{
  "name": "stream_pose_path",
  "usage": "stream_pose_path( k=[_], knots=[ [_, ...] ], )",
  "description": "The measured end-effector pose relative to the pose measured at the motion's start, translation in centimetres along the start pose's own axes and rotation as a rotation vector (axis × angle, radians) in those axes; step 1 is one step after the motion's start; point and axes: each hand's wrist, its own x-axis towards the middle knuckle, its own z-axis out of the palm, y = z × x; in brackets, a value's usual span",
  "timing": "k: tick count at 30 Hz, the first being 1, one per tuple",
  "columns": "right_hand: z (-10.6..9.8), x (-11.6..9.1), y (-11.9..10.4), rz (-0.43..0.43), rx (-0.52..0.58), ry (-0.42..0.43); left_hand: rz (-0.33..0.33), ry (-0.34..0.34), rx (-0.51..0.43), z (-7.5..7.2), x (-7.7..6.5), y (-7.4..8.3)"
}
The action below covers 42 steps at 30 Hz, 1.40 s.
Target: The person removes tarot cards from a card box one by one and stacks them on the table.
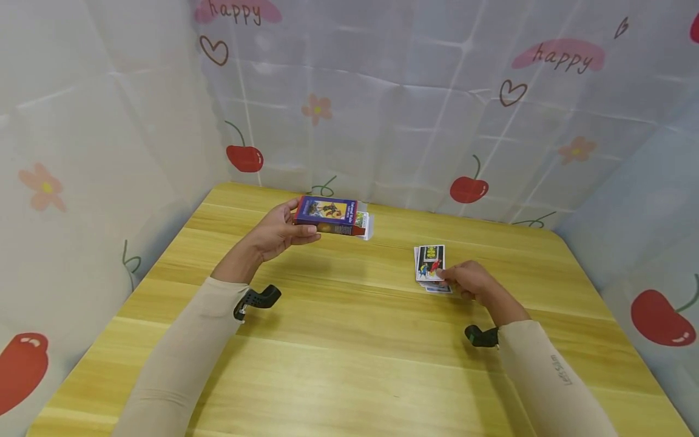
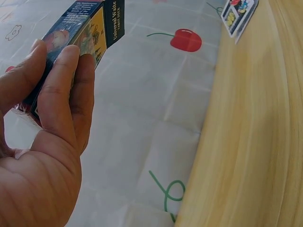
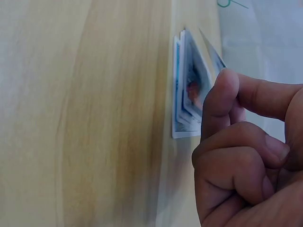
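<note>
My left hand (image 1: 280,232) grips a dark blue tarot card box (image 1: 327,209) lettered "Universal Waite", raised over the far left of the table. Cards (image 1: 362,222) poke out of the box's open right end, beside its flap. Further right, a small stack of picture cards (image 3: 177,124) lies on the table with its edges uneven. Over that stack my right hand (image 1: 471,280) pinches a single card (image 1: 431,262) by its corner between thumb and forefinger. The right wrist view shows this card edge-on, tilted above the stack, with the other fingers curled into the palm.
A light wooden table (image 1: 327,364) spreads beneath both hands. White curtain sheets (image 1: 382,121) printed with cherries, flowers and hearts hang along its back and sides. Each wrist carries a black camera mount, the left one (image 1: 262,297) and the right one (image 1: 482,335).
</note>
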Motion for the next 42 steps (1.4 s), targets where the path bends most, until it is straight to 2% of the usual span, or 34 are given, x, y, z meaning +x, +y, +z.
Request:
stream_pose_path(
  k=[8, 16, 27, 42],
  knots=[
    [0.2, 0.7, 0.4, 0.057, -0.172, 0.041, -0.002, -0.005, -0.004, 0.1, 0.1, -0.1],
    [0.6, 1.2, 0.2, 0.106, -0.283, 0.085, -0.001, -0.008, 0.002, 0.1, 0.1, 0.0],
    [1.1, 1.4, -0.2, 0.127, -0.44, 0.16, 0.007, -0.016, -0.012, -0.1, 0.2, -0.2],
    [1.1, 1.9, 0.4, 0.114, -0.453, 0.173, -0.003, -0.019, -0.01, -0.1, 0.2, -0.3]
  ],
)
